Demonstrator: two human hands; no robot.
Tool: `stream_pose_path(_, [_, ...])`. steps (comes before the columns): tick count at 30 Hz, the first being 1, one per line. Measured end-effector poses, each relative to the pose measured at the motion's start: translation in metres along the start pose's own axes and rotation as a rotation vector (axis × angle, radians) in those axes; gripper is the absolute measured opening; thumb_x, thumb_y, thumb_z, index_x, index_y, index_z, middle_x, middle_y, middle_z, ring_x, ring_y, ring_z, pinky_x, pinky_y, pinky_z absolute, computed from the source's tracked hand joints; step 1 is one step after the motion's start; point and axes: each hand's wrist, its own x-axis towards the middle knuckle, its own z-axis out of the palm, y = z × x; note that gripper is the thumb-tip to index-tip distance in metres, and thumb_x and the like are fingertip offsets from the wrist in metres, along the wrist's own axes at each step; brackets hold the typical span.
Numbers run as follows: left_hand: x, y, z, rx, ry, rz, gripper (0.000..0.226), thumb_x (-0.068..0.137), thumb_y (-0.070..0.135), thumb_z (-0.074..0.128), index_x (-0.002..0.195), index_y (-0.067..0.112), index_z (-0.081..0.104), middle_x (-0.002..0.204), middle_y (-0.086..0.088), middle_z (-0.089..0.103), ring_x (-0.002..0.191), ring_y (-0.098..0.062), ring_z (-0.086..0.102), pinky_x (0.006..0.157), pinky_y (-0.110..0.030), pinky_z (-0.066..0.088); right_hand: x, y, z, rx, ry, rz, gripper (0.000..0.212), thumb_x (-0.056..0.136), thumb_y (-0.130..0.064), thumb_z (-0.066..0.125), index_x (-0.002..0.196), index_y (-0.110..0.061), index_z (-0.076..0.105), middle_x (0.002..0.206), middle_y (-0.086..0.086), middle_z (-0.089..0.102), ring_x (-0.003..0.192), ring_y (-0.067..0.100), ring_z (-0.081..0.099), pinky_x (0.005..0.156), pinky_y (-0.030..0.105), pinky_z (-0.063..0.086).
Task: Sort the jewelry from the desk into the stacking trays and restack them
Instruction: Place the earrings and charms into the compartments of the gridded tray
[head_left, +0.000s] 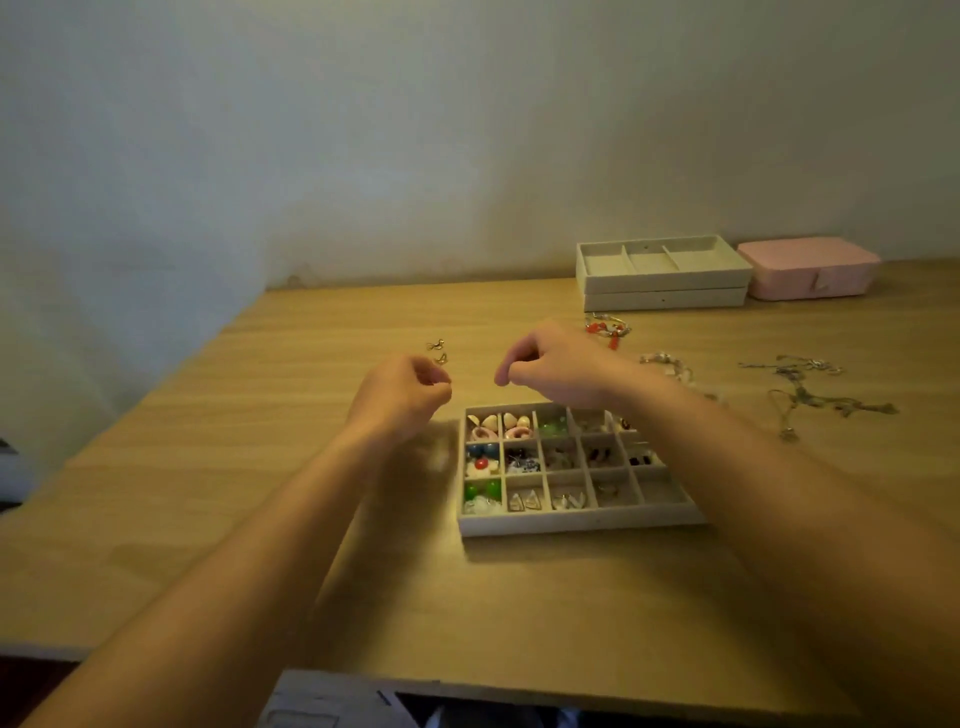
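Both hands hover over the desk (249, 467), just behind the grid tray's (576, 522) back-left corner.

Left hand (402, 395): fingers curled in, thumb tip against forefinger, a pinch pose. Too blurred to tell if anything tiny is in it. Right hand (550, 369): the same pose, contents also impossible to tell. The hands are apart.

The grid tray sits near the desk's front edge, about centre. Most cells hold earrings; the front-right cell looks bare.

Loose jewelry:
- small earrings (438, 352) on the desk just behind the left hand
- red bracelet (605, 328) just behind the right hand
- pearl bracelet (670, 364) and chains (810, 384) toward the right edge

Stacked trays (662, 299) sit at the back edge, right side, with the top one's compartments bare. A pink box (808, 267) is just beside them.

Likely risks:
- A tiny piece slips from a loose pinch, lands in the wrong cell or rolls off the left edge.
- The right forearm crosses above the tray's right side, so dropping it could shove the tray or flick earrings out.
- The chains look tangled, so lifting one may drag the rest.
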Motion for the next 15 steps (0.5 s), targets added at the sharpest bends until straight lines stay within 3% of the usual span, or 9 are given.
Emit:
stream_pose_path(5, [0.042,-0.024,0.004,0.12,0.064,-0.053,0.02,0.088,0.026,0.07,0.107,0.03,0.066,0.097,0.006,0.067,0.091,-0.018,0.066,0.088,-0.035,0.054,0.044,0.001,0.014,0.012,0.051,0.046,0.024,0.101,-0.018,0.053,0.107,-0.02,0.077,0.105,-0.006,0.066,0.103,0.014,0.058,0.086,0.029,0.043])
stream_pose_path(9, [0.067,-0.028,0.014,0.25,0.068,0.086,0.029,0.092,0.033,0.068,0.12,0.035,0.064,0.11,0.006,0.066,0.104,-0.019,0.062,0.092,-0.035,0.052,0.068,0.008,0.021,0.028,0.079,0.065,0.022,0.1,-0.019,0.056,0.104,-0.02,0.077,0.105,-0.003,0.069,0.104,0.016,0.061,0.084,0.028,0.043])
stream_pose_path(15, [0.083,-0.034,0.027,0.261,0.068,0.185,0.013,0.093,0.024,0.068,0.102,0.026,0.077,0.107,0.001,0.073,0.099,-0.02,0.064,0.09,-0.035,0.052,0.082,0.013,0.02,0.006,0.103,0.05,0.023,0.1,-0.021,0.057,0.108,-0.018,0.078,0.111,-0.001,0.072,0.106,0.016,0.061,0.094,0.033,0.05])
